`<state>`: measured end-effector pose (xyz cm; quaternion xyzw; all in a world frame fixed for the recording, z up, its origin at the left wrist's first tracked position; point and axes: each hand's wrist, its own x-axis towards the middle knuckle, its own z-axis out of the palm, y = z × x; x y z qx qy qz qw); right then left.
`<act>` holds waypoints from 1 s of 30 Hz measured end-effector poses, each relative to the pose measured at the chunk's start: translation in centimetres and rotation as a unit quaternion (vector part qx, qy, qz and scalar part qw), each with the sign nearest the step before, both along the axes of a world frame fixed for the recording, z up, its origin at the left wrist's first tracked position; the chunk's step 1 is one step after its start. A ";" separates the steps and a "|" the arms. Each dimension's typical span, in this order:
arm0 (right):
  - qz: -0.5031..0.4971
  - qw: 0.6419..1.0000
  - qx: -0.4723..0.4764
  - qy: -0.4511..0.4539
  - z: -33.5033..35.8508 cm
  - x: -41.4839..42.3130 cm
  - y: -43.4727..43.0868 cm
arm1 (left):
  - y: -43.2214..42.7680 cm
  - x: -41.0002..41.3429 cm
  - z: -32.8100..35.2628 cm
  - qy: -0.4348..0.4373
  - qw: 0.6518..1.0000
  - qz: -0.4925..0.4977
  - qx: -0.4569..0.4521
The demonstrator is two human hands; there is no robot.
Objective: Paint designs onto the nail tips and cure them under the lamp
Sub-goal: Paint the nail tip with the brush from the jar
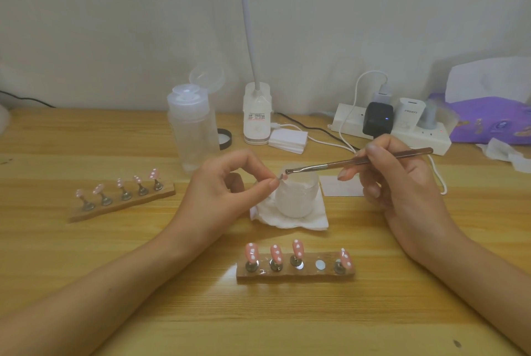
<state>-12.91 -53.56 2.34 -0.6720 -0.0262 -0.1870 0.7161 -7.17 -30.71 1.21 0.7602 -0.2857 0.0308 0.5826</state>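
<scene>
My left hand [230, 186] pinches a small pink nail tip [283, 177] on its stand, held above the table's middle. My right hand [393, 180] grips a thin brown dotting pen [353, 161], and the pen's tip touches the held nail. A near wooden holder [296, 271] carries several pink nail tips with white dots and has one bare magnet spot [319, 264]. A second wooden holder [123, 200] at the left carries several dotted pink tips. The white curing lamp [257, 114] stands at the back.
A small glass cup [298, 197] sits on a white tissue just under the held nail. A clear pump bottle [192, 126] stands at back left. A white power strip [402, 126] with chargers and cables, a purple tissue pack [494, 120] and white pads [288, 140] lie behind.
</scene>
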 end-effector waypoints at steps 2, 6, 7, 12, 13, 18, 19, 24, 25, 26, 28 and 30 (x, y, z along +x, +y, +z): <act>0.004 1.000 -0.017 0.002 0.0 0.0 0.1 | 0.0 0.0 0.0 0.003 1.000 0.000 0.001; -0.016 1.000 -0.021 0.009 -0.2 0.2 0.0 | 0.0 0.0 0.1 0.020 1.000 0.001 -0.006; -0.018 1.000 -0.017 0.007 -0.2 0.2 -0.1 | 0.0 0.0 0.1 0.021 1.000 0.001 -0.007; 0.010 1.000 -0.023 -0.016 -0.1 0.0 0.0 | 0.0 -0.1 0.2 0.023 1.000 0.001 -0.005; 0.008 0.999 -0.028 -0.015 -0.1 -0.1 0.1 | 0.0 -0.1 0.2 0.025 1.000 0.002 -0.007; -0.025 0.999 -0.040 -0.002 -0.3 0.0 0.1 | 0.0 -0.2 0.1 0.021 1.000 0.004 -0.005; -0.029 0.999 -0.042 -0.004 -0.2 0.0 0.0 | 0.0 -0.2 0.1 0.019 1.000 0.004 -0.004; -0.033 0.993 -0.101 -0.050 1.1 -0.1 0.0 | -0.1 -0.2 0.1 0.013 1.000 0.004 0.003; -0.027 0.989 -0.129 -0.063 1.4 -0.1 0.1 | -0.1 -0.2 0.1 0.013 1.000 0.004 0.004; -0.020 0.984 -0.161 -0.072 1.7 -0.1 0.2 | -0.2 -0.2 0.1 0.014 1.000 0.005 0.004; -0.010 0.972 -0.220 -0.082 2.0 -0.1 0.5 | -0.2 -0.2 0.1 0.015 1.000 0.006 0.003; -0.009 0.961 -0.262 -0.084 1.8 0.0 0.8 | -0.2 -0.2 0.1 0.013 1.000 0.006 0.006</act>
